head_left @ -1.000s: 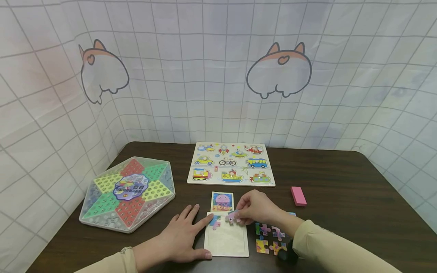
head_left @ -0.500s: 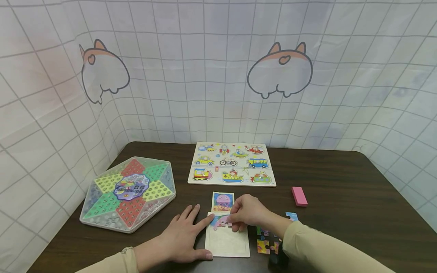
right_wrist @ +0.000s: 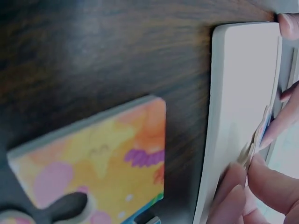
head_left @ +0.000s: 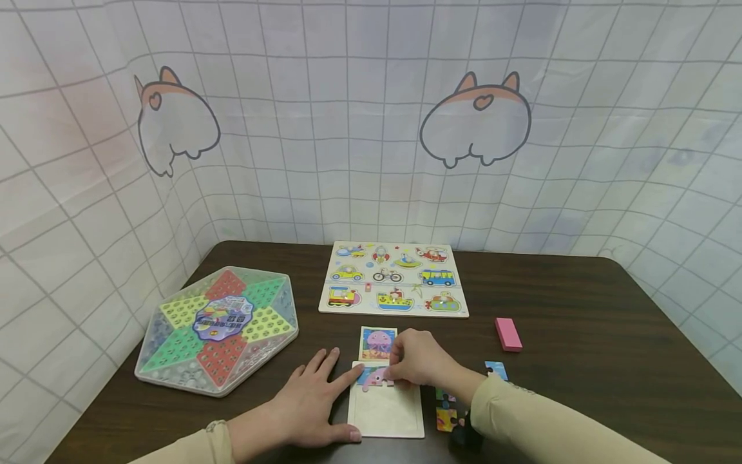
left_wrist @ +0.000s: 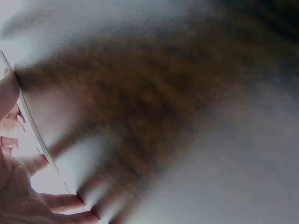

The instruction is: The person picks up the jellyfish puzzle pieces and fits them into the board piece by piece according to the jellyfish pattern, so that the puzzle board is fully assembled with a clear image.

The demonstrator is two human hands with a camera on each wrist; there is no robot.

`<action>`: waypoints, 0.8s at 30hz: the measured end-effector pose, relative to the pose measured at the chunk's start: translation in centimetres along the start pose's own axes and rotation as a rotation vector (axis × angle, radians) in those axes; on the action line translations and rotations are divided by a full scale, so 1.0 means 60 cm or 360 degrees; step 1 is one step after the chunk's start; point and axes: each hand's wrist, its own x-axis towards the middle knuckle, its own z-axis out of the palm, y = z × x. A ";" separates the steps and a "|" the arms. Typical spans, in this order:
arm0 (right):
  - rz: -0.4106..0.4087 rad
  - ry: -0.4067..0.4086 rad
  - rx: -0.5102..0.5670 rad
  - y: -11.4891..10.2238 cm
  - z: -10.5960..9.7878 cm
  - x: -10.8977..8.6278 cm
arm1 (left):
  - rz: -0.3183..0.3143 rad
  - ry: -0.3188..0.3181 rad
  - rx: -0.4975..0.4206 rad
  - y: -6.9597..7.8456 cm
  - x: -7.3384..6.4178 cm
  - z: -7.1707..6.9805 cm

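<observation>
Pink piece (head_left: 380,376) between right fingers (right_wrist: 271,186)

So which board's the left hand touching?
The small jigsaw tray, left hand on its left edge; the vehicle puzzle board and Chinese checkers set are untouched.

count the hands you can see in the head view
2: the left hand touches the left edge of the puzzle tray, and the right hand pinches a pink puzzle piece at the tray's upper part.
</observation>
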 end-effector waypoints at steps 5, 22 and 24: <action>-0.0015 0.0057 -0.0104 0.000 0.006 0.000 | 0.0004 -0.0003 -0.0006 0.000 0.000 0.000; -0.0708 -0.0159 -0.0697 0.019 -0.022 -0.036 | 0.0017 0.0005 -0.0002 0.002 -0.001 0.001; -0.0807 -0.0217 -0.0846 0.022 -0.022 -0.043 | 0.0006 0.0002 0.0003 0.001 -0.001 0.000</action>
